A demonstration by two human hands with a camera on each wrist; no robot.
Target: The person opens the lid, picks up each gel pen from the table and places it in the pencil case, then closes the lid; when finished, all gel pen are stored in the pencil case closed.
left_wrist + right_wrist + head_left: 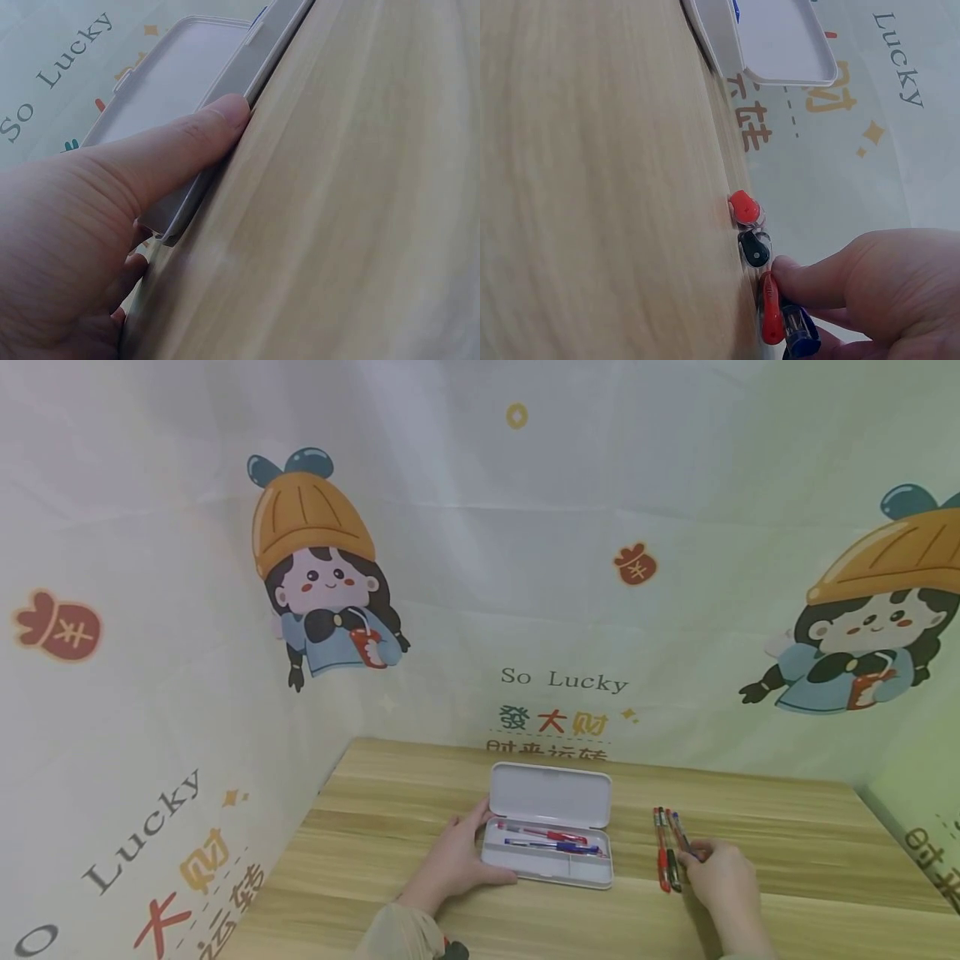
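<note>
Head view: pencil case stands open on the tabletop, lid raised, red and blue pens inside. Left hand grips its left end, thumb against the front side. To the right of the case, right hand has thumb and fingers pinching a blue-capped pen; a red-clipped pen adjoins it. Red-capped pen and black-capped pen lie side by side, just beside that hand. Whether the pinched pen is lifted cannot be determined.
</note>
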